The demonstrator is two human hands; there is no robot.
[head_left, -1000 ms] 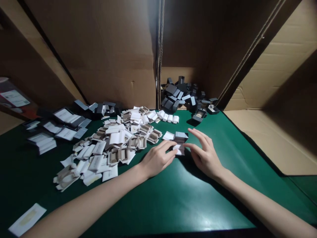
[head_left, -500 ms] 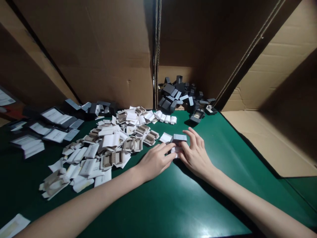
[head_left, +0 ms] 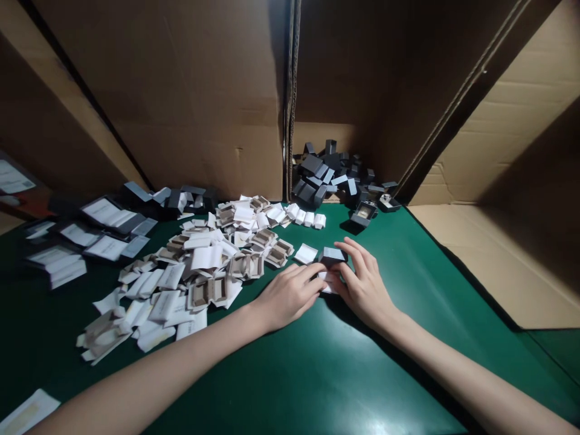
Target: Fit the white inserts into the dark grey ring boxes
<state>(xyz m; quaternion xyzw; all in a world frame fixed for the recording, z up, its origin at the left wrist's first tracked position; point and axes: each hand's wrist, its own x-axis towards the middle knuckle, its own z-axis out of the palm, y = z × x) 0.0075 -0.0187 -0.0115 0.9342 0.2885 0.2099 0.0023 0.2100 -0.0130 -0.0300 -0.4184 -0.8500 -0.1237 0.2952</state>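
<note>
Both my hands meet over a small dark box on the table. Its greyish top face shows beyond the fingers, and a white paper piece shows at its near side. My left hand has its fingers closed on the near left side of the box. From the right, my right hand grips it, thumb and fingers bent round the edge. The fingers hide much of the box. Just left of it lies a loose white card piece.
White folded card inserts are heaped left of my hands. Black boxes with printed papers lie at far left. More small dark boxes pile up inside a cardboard carton. A cardboard flap rests on the green table at right.
The dark box is tipped slightly, showing more of its near dark side. My right fingers have bent a little closer over it. The whole view has shifted slightly.
</note>
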